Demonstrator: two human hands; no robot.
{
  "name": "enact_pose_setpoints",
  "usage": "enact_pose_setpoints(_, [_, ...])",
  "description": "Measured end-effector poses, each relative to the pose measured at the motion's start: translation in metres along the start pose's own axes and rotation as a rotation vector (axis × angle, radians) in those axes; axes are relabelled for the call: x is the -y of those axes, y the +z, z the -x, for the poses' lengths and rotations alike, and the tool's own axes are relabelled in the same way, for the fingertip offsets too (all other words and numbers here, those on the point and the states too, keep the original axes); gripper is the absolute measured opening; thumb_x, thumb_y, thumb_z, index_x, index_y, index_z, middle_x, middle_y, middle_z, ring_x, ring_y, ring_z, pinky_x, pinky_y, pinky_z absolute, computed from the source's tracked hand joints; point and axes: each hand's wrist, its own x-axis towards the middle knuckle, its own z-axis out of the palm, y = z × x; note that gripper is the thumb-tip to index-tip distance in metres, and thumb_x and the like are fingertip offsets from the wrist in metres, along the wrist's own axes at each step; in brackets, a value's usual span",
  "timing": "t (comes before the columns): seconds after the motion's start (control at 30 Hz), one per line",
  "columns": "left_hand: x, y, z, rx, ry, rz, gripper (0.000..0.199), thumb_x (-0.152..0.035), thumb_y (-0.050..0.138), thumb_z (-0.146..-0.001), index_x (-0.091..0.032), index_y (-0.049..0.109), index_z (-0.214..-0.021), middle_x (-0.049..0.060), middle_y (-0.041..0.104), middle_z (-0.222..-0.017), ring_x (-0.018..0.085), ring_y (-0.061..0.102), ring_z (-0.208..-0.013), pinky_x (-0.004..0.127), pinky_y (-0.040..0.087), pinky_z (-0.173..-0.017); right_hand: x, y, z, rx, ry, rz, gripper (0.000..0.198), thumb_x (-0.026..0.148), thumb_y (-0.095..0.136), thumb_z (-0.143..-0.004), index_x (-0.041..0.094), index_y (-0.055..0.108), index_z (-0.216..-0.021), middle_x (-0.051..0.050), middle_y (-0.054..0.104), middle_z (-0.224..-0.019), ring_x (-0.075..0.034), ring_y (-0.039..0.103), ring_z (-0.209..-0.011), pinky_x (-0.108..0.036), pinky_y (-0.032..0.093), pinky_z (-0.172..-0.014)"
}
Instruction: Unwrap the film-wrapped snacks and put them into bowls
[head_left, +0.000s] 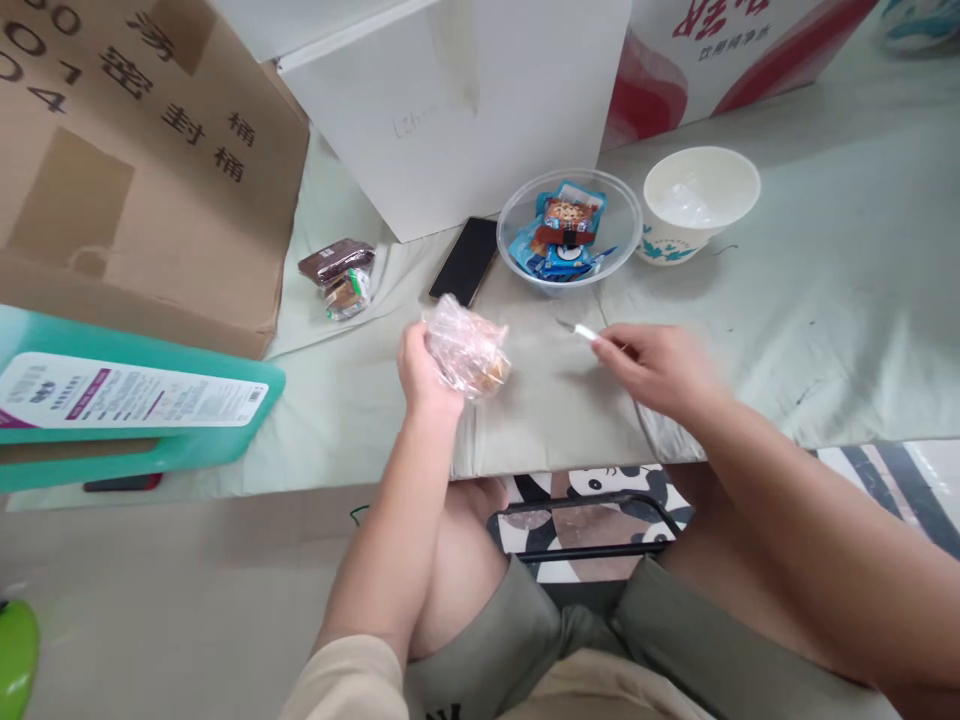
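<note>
My left hand (427, 370) is closed around a crinkled, see-through plastic food package (469, 350) with something orange-brown inside. In my right hand (656, 365) is a small white-handled knife (581, 330), its short blade pointing left toward the package without touching it. Both hands are above the pale green cloth near the table's front edge. A black phone (469, 260) lies just behind the package. Behind and between my hands stands a clear plastic bowl (510, 255) holding several blue and brown wrapped snacks (568, 240).
Right of the bowl stands a white paper bucket (679, 245) with clear plastic inside. Two wrapped snacks (341, 275) lie at left, beside a large cardboard box (165, 260) and a teal jug (247, 420). A white box (465, 110) and a red-and-white carton (720, 70) stand behind.
</note>
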Motion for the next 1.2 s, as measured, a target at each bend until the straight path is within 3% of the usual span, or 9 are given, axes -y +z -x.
enact_pose_setpoints(0.13, [0.024, 0.019, 0.035, 0.040, 0.037, -0.043, 0.023, -0.042, 0.063, -0.081, -0.023, 0.051, -0.079, -0.001, 0.060, -0.079, 0.015, 0.061, -0.075, 0.025, 0.050, -0.069, -0.043, -0.019, 0.000, -0.317, -0.031, 0.230, 0.035, 0.047, 0.053, -0.093, 0.023, 0.072, -0.078, -0.009, 0.065, -0.078, -0.021, 0.056, -0.068, -0.033, 0.030, -0.056])
enact_pose_setpoints(0.3, [0.024, 0.022, 0.029, 0.498, 0.365, -0.448, 0.019, -0.036, 0.055, -0.087, -0.022, 0.056, -0.074, 0.009, 0.067, -0.106, 0.024, 0.062, -0.106, 0.037, 0.048, -0.096, -0.071, -0.022, -0.010, -0.390, 0.040, 0.312, 0.032, 0.048, 0.056, -0.091, 0.022, 0.075, -0.088, -0.012, 0.067, -0.089, -0.025, 0.060, -0.077, -0.036, 0.039, -0.061])
enact_pose_setpoints(0.43, [0.014, 0.011, 0.011, 0.489, 0.589, -0.686, 0.006, -0.027, 0.061, -0.080, -0.022, 0.061, -0.079, 0.011, 0.062, -0.111, 0.027, 0.060, -0.112, 0.039, 0.047, -0.095, -0.060, -0.021, -0.017, -0.426, 0.030, 0.258, 0.030, 0.040, 0.057, -0.091, 0.019, 0.073, -0.104, -0.016, 0.068, -0.105, -0.035, 0.062, -0.102, -0.048, 0.046, -0.086])
enact_pose_setpoints(0.57, [0.014, 0.007, 0.016, 0.448, 0.653, -0.772, 0.007, -0.025, 0.066, -0.079, -0.022, 0.064, -0.085, 0.008, 0.065, -0.105, 0.023, 0.061, -0.100, 0.034, 0.047, -0.088, -0.019, 0.003, -0.006, -0.206, -0.234, 0.007, 0.038, 0.043, 0.057, -0.090, 0.019, 0.067, -0.118, -0.015, 0.070, -0.109, -0.033, 0.064, -0.103, -0.047, 0.047, -0.092])
enact_pose_setpoints(0.7, [0.015, 0.005, 0.018, 0.499, 0.513, -0.735, 0.008, -0.030, 0.064, -0.087, -0.023, 0.065, -0.089, 0.001, 0.065, -0.083, 0.015, 0.056, -0.071, 0.027, 0.043, -0.070, 0.013, 0.031, 0.004, 0.015, -0.339, -0.023, 0.054, 0.035, 0.062, -0.083, 0.016, 0.059, -0.133, -0.014, 0.073, -0.101, -0.032, 0.065, -0.095, -0.047, 0.049, -0.088])
enact_pose_setpoints(0.9, [0.012, -0.008, 0.000, 0.265, 0.444, -0.746, 0.010, -0.027, 0.066, -0.087, -0.022, 0.063, -0.078, -0.004, 0.053, -0.060, 0.013, 0.045, -0.057, 0.027, 0.033, -0.064, -0.009, 0.003, -0.004, -0.057, -0.325, -0.070, 0.017, 0.019, 0.052, -0.079, 0.024, 0.068, -0.083, -0.008, 0.069, -0.090, -0.025, 0.063, -0.088, -0.040, 0.048, -0.084])
enact_pose_setpoints(1.0, [0.011, -0.012, -0.001, 0.260, 0.476, -0.643, 0.015, -0.036, 0.070, -0.084, -0.022, 0.065, -0.083, 0.000, 0.060, -0.074, 0.016, 0.054, -0.070, 0.027, 0.041, -0.071, -0.028, -0.008, 0.000, -0.087, -0.270, -0.010, 0.015, 0.017, 0.053, -0.076, 0.024, 0.067, -0.074, -0.009, 0.068, -0.093, -0.026, 0.063, -0.090, -0.042, 0.048, -0.086])
enact_pose_setpoints(1.13, [0.009, -0.005, 0.015, 0.566, 0.583, -0.742, 0.038, -0.044, 0.080, -0.070, -0.022, 0.069, -0.099, 0.010, 0.066, -0.117, 0.026, 0.060, -0.111, 0.034, 0.049, -0.090, -0.029, -0.002, 0.011, -0.046, -0.294, 0.016, 0.017, 0.027, 0.056, -0.079, 0.023, 0.071, -0.088, -0.012, 0.070, -0.105, -0.030, 0.063, -0.102, -0.048, 0.044, -0.095])
enact_pose_setpoints(1.2, [0.010, -0.001, 0.022, 0.602, 0.605, -0.813, 0.026, -0.038, 0.077, -0.074, -0.021, 0.070, -0.092, 0.011, 0.067, -0.115, 0.025, 0.062, -0.109, 0.035, 0.050, -0.092, -0.022, 0.001, 0.013, -0.048, -0.313, 0.021, 0.025, 0.033, 0.060, -0.081, 0.022, 0.070, -0.101, -0.012, 0.071, -0.106, -0.032, 0.063, -0.106, -0.049, 0.043, -0.097])
